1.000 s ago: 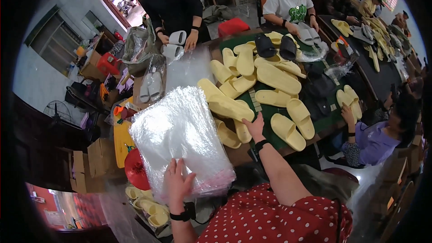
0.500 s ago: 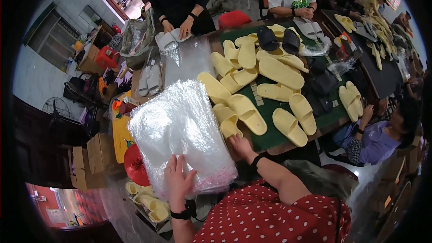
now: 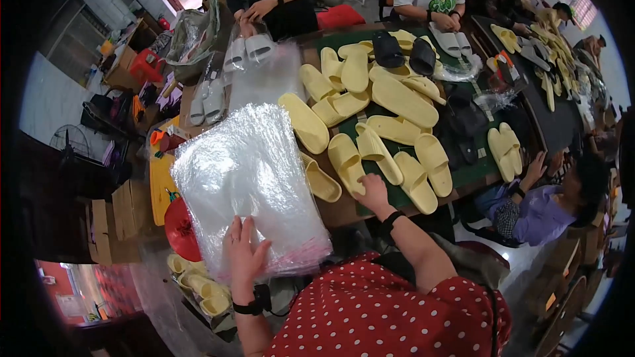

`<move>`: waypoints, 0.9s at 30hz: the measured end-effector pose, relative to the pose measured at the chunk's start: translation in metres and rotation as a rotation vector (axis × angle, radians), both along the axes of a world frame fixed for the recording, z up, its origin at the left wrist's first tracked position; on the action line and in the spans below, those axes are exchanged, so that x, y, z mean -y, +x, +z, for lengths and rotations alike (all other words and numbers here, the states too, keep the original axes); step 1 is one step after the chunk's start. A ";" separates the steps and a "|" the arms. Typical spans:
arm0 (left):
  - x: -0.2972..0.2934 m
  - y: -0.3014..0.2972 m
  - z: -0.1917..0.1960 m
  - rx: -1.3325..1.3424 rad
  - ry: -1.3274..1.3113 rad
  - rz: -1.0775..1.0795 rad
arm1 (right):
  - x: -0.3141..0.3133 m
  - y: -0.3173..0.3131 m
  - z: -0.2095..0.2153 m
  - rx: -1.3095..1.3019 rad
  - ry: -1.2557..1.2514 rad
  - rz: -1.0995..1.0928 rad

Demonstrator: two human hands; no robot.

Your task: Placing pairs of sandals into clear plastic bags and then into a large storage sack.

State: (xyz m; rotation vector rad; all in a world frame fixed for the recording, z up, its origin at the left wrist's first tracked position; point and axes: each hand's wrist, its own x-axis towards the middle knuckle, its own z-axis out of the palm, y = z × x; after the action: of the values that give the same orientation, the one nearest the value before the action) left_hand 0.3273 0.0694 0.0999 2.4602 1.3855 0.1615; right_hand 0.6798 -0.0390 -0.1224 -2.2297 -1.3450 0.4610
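Clear plastic bags [image 3: 245, 172] lay in a glossy stack; from my remote station I observed the left hand [image 3: 245, 256] flat on its near part, fingers spread. The right hand [image 3: 374, 197], well apart from the left, touched the near end of a yellow slipper [image 3: 344, 157] on the counter [image 3: 339, 212]; whether its fingers were closed on it, I could not tell. A second yellow slipper [image 3: 380, 154] lay just right of the first. Farther back I noted more yellow slippers [image 3: 405, 102] and two black slippers [image 3: 388, 50].
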 end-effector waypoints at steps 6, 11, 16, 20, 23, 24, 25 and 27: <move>0.000 0.000 0.000 -0.020 -0.009 0.007 | -0.050 0.047 -0.012 0.176 0.067 -0.282; 0.001 0.001 0.003 -0.033 -0.021 0.018 | -0.093 0.077 0.024 -0.419 -0.174 -0.270; 0.001 0.003 0.002 -0.031 -0.023 0.031 | -0.108 0.095 0.023 0.109 -0.361 -0.089; -0.001 0.011 0.006 -0.030 -0.056 0.048 | -0.110 0.113 0.002 0.021 -0.012 -0.209; 0.001 0.014 0.012 -0.003 -0.106 0.086 | -0.112 0.107 -0.004 -0.104 0.027 -0.318; 0.000 0.013 0.011 -0.003 -0.106 0.089 | -0.115 0.101 -0.004 0.022 0.118 -0.337; 0.000 0.011 0.010 -0.016 -0.104 0.082 | -0.113 0.096 -0.004 0.022 0.119 -0.335; 0.000 0.009 0.007 -0.030 -0.103 0.077 | -0.103 0.085 -0.007 -0.291 0.041 -0.536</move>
State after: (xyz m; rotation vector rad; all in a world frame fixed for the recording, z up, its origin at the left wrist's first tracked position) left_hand 0.3360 0.0696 0.1066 2.3356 1.4646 0.0691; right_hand 0.7652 0.0642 -0.1296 -2.2625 -0.5727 0.5230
